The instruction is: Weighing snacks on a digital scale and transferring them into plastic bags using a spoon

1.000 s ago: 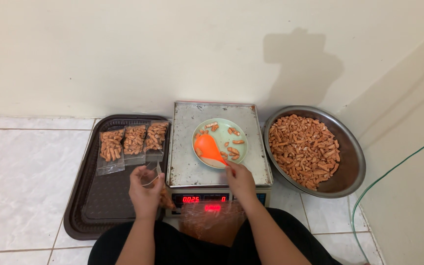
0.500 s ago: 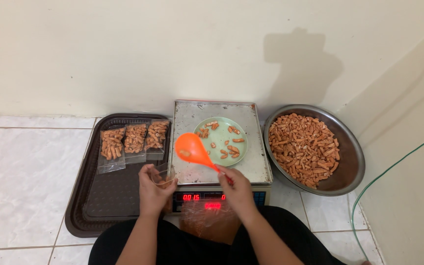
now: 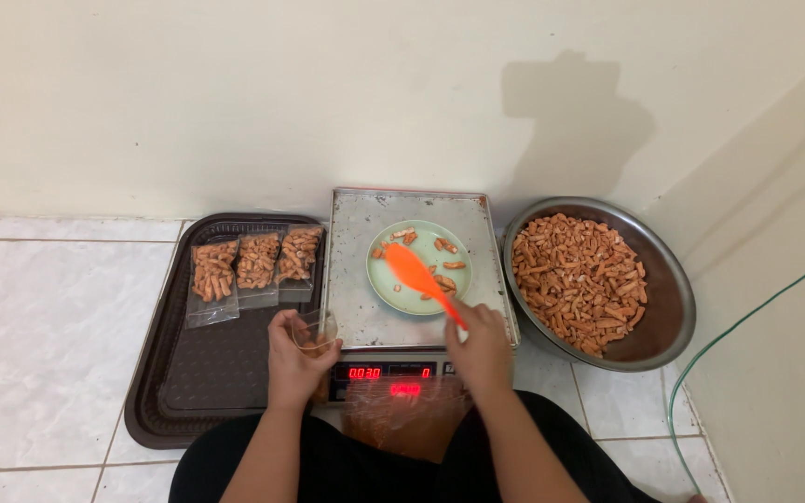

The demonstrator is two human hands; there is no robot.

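Orange spoon [image 3: 418, 277], gripped by the right hand [image 3: 480, 349], lies with its long axis at 11–5 o'clock, bowl over the green plate [image 3: 387, 284]. Left hand [image 3: 293, 354] clasps a clear bag [image 3: 313, 328]. Snack bowl [image 3: 665, 279] at 3 o'clock, tray [image 3: 216, 373] at 9.

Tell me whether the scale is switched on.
On: the scale shows lit red digits on its front display, between the left hand and right hand.

Both forearms reach forward, side by side; left hand [image 3: 296, 352] curls in a loose grip; right hand [image 3: 480, 348] is fisted, knuckles up.
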